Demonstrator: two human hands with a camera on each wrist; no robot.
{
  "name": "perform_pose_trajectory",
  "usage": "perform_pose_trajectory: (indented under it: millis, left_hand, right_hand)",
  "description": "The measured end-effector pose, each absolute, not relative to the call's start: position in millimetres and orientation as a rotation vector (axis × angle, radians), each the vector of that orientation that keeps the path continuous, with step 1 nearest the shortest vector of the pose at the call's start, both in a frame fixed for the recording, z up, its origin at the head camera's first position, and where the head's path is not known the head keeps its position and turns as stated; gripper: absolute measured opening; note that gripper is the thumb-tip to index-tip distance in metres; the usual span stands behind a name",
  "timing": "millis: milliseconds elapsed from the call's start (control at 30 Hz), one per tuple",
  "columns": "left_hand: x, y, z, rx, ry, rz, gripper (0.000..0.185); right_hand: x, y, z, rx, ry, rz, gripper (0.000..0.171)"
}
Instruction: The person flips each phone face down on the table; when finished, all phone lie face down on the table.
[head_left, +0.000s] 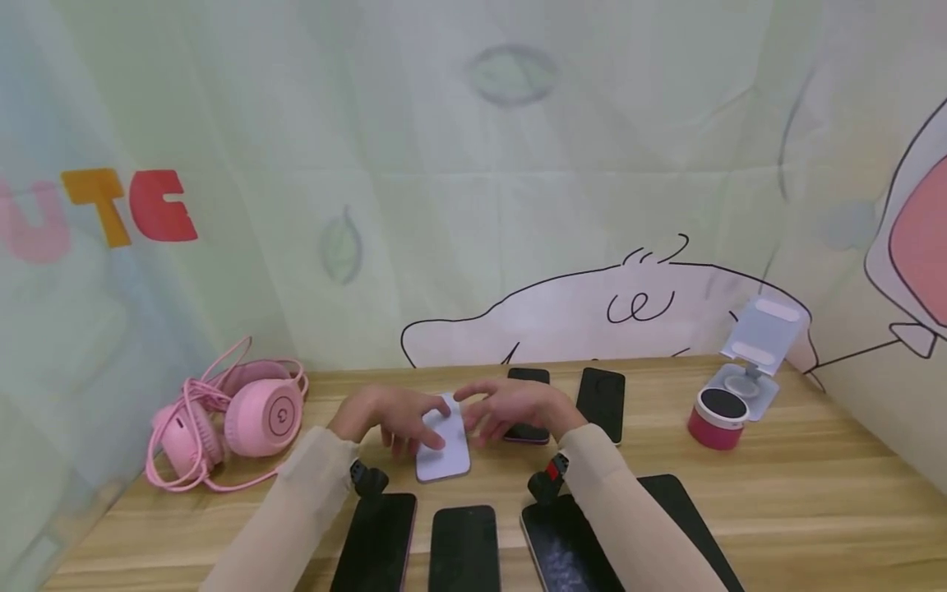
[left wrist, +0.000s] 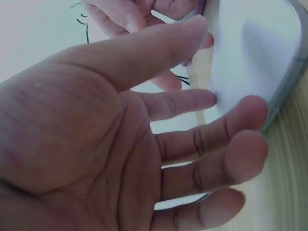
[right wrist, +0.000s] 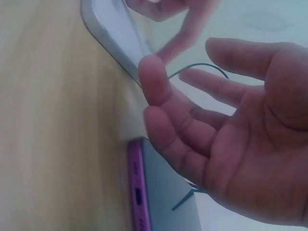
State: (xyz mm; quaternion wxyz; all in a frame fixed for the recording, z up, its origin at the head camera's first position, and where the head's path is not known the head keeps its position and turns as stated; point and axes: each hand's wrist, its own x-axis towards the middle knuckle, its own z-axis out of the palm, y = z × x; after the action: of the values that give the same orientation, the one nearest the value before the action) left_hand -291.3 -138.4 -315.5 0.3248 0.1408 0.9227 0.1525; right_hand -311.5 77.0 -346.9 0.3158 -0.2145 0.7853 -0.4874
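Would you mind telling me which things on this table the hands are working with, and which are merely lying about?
In hand:
- white phone, lying flat between both hands
- left hand, fingers on the white phone
- right hand, open, close beside it

Lying about:
- pink headphones
- red round speaker
- white stand
- dark phones along the near edge
- purple-edged phone under the right hand

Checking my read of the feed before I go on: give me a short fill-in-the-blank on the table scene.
1. The left hand touches the ___ phone.
2. The headphones are ___ in colour.
3. The phone under the right hand has a ___ edge.

Missing words: white; pink; purple
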Motion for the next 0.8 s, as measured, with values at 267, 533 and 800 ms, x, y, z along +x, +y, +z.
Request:
perform_pose_trajectory:
  millis: [267, 533, 800]
  left_hand:
    - [-287.2, -129.0, -309.0, 0.466, 2.361, 0.382, 0.056]
    - [-290.7, -129.0, -315.2, 0.474, 2.369, 0.389, 0.052]
    - [-292.7, -128.5, -320.1, 0.512, 2.365, 0.415, 0.050]
  right_hand:
    - [-313.7, 90.6, -335.7, -0.603, 2.101, -1.216, 0.045]
    - [-319.4, 108.3, -335.2, -0.622, 2.145, -1.181, 0.041]
    - [-325.5, 120.8, -335.3, -0.540, 2.207, -1.167, 0.040]
